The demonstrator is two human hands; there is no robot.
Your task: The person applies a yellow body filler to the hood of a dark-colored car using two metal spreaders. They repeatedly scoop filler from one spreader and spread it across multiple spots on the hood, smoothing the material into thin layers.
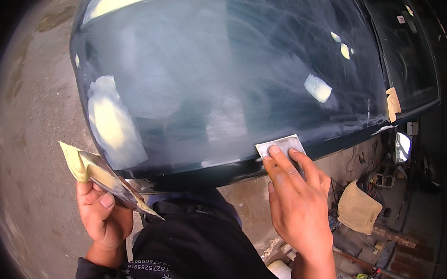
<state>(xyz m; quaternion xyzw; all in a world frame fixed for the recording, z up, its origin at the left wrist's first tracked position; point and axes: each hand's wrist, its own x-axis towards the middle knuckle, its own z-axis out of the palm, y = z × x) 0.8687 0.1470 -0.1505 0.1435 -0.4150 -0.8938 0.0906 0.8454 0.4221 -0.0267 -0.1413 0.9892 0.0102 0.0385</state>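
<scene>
My left hand (101, 214) grips a thin metal board (117, 186) carrying a lump of pale yellow putty (76, 160), just below the near left corner of a dark green vehicle panel (181, 71). My right hand (295, 200) has its fingertips on a small grey square sheet (282, 143), pressing it against the panel's lower edge. Pale putty patches (114, 126) and dull, scuffed areas mark the panel.
A side mirror (402, 147) and a tan tab (392, 104) are at the right. Below them lie a tan cloth (359, 206), metal bars, a white bucket (280, 270) and clutter. Concrete ground (31, 121) runs along the left.
</scene>
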